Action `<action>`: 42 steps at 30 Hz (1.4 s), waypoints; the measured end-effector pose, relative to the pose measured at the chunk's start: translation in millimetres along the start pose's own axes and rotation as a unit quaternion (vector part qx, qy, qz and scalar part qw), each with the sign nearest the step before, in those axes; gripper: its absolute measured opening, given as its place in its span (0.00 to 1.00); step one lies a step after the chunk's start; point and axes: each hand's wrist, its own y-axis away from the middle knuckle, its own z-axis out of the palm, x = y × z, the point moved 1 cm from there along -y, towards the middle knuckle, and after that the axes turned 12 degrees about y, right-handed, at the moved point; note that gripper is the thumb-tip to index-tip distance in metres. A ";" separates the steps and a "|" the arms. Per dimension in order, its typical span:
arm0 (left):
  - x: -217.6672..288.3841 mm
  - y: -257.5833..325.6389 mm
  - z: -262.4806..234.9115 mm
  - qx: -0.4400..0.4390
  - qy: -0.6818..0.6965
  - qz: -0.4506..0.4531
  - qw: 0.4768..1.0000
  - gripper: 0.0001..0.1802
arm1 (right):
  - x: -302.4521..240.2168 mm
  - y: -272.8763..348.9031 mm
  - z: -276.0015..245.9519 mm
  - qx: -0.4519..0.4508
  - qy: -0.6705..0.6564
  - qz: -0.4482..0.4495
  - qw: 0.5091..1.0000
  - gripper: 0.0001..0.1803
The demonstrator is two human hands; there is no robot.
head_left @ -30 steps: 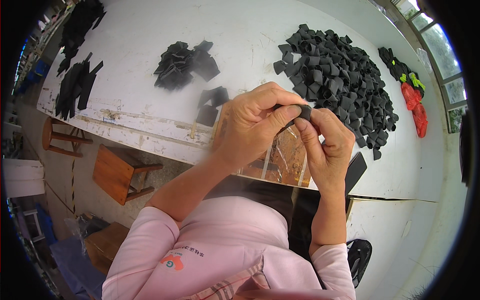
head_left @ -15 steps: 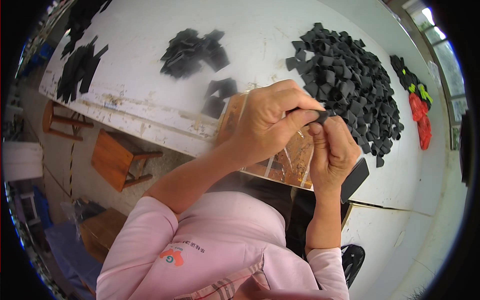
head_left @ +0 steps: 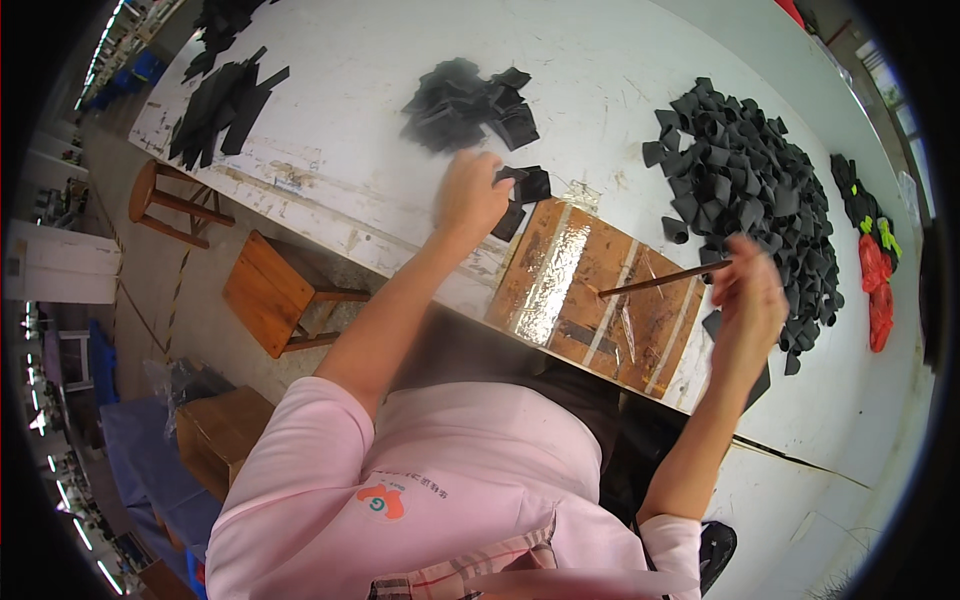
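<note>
My left hand is at the small group of flat black pieces beside the board, its thumb and fingers closed on the edge of one. My right hand, smeared by motion, grips a thin brown stick; the stick points left over the brown board. Strips of clear shiny tape cross this board, which lies at the table's near edge. Just beyond the stick, a rolled black piece sits at the edge of a big heap of similar curled black pieces.
Another pile of flat black pieces lies farther back on the white table. Long black strips are at the far left. Wooden stools stand by the near side. A red bag is at the right wall.
My hands have parted: the left went to the small black pieces, the right moved right with the stick now in view. The black piece between them has left my fingers.
</note>
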 end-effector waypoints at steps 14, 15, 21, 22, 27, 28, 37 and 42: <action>108.3 27.4 -51.1 -0.345 0.676 -0.493 0.426 0.07 | -4.4 80.6 40.7 -0.080 -0.057 -0.054 0.994 0.22; 112.7 32.3 -51.0 -0.345 0.674 -0.499 0.421 0.07 | -14.2 77.6 39.9 -0.055 0.016 -0.186 0.981 0.24; 129.9 45.0 -46.3 -0.366 0.670 -0.503 0.405 0.09 | -8.7 84.2 28.1 -0.067 0.175 -0.244 0.952 0.13; 131.4 48.0 -46.1 -0.367 0.670 -0.502 0.405 0.09 | -6.2 85.5 27.7 -0.063 0.134 -0.214 0.966 0.11; 142.7 60.5 -52.4 -0.185 0.676 -0.475 0.533 0.08 | 4.0 93.0 27.3 0.085 0.076 -0.148 0.982 0.06; 143.6 63.4 -54.3 -0.185 0.676 -0.473 0.534 0.08 | 3.2 94.4 26.0 0.100 0.090 -0.161 0.978 0.05; 155.1 61.8 -53.2 -0.267 0.616 -0.370 0.642 0.06 | 6.4 99.4 25.5 0.100 0.141 -0.205 0.963 0.08; 151.3 61.4 -47.6 -0.284 0.602 -0.401 0.630 0.05 | 7.1 98.7 23.4 0.095 0.173 -0.254 0.947 0.09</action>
